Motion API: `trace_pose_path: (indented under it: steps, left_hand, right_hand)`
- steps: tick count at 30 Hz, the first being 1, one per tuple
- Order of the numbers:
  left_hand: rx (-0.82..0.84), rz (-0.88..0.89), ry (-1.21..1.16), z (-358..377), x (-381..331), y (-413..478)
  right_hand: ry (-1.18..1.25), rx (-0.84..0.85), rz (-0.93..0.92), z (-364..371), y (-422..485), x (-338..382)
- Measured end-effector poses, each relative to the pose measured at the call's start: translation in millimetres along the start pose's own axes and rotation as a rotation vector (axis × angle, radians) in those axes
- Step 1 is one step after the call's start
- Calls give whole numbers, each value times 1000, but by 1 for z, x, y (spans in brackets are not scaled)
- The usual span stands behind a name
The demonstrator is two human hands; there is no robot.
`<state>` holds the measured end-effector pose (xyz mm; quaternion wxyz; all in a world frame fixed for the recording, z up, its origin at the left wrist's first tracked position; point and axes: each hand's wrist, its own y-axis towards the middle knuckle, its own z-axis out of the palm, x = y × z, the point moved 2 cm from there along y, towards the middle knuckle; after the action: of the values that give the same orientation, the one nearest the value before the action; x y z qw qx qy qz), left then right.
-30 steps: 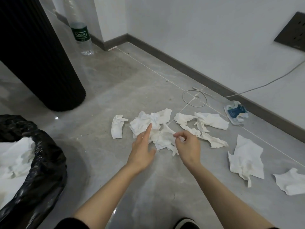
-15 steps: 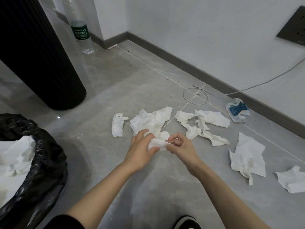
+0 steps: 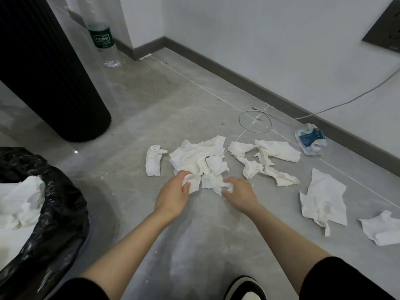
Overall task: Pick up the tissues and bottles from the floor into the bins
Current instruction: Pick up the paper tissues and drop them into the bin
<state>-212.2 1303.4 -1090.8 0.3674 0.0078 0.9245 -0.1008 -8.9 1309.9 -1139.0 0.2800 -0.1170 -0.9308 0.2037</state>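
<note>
Tissues (image 3: pixel 199 156): most lie scattered on the floor (image 3: pixel 151 105) mid-room; some already in the black-bagged bin (image 3: pixel 65 191). Left hand (image 3: pixel 173 191) clutches one crumpled piece, right hand (image 3: pixel 240 191) curls round another at the pile's near edge. Water bottle (image 3: pixel 104 40) untouched, standing upright by the far wall (image 3: pixel 142 18), long axis vertical.

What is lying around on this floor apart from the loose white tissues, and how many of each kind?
Plastic bottle: 1
Bin lined with a black bag: 1
Black ribbed cylinder: 1
Blue tissue packet: 1
Grey cable: 1
Total: 5
</note>
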Motion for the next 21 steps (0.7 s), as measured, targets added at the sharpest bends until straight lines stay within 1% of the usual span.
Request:
trace_pose_path:
  steps: [3,6,9,12,15,18,21]
  left_hand:
    - [16,-9,41,-1,2,0]
    - [25,-18,61,-2,4,0]
    - [30,-22,65,-3,5,0]
    - [35,-22,72,-3,4,0]
    - [39,-11,47,-4,2,0]
    - [33,7,6,-9,-1,0]
    - [-6,35,-44,-23,-9,-3]
  right_hand:
    - [3,-61,84,2,-6,2]
    - [-24,-106,126,2,-9,2]
    - [98,-108,118,3,-11,-2]
    - [144,-120,97,4,-14,-5]
    - [225,-142,128,4,-16,-6]
    - [343,-223,152,-3,-23,3]
    - [433,-252,100,-14,-30,22]
